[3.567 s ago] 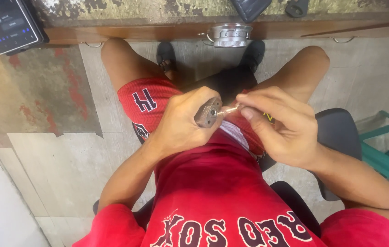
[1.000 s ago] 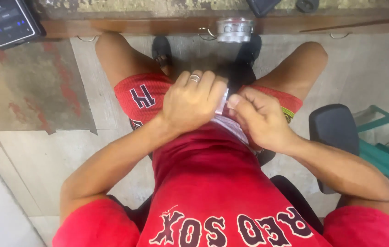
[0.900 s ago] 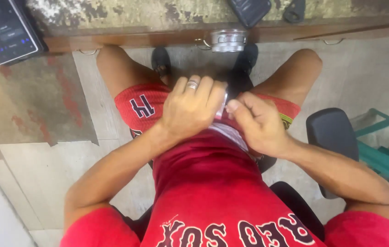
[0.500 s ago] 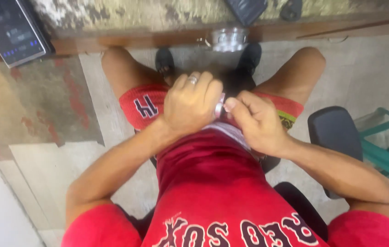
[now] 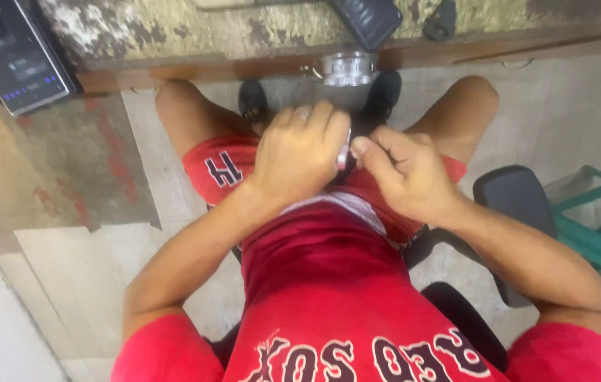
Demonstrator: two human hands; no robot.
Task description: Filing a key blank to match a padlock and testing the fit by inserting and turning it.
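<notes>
My left hand [image 5: 299, 157] curls tight around a small shiny metal part [image 5: 343, 157], while my right hand [image 5: 405, 177], touching it, pinches its exposed edge with narrowed fingers.

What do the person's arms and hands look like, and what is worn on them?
Both arms are bare from the short red sleeves down. The left hand wears a silver ring on one finger. The right hand shows no ring, glove or watch. Neither wrist carries a band.
</notes>
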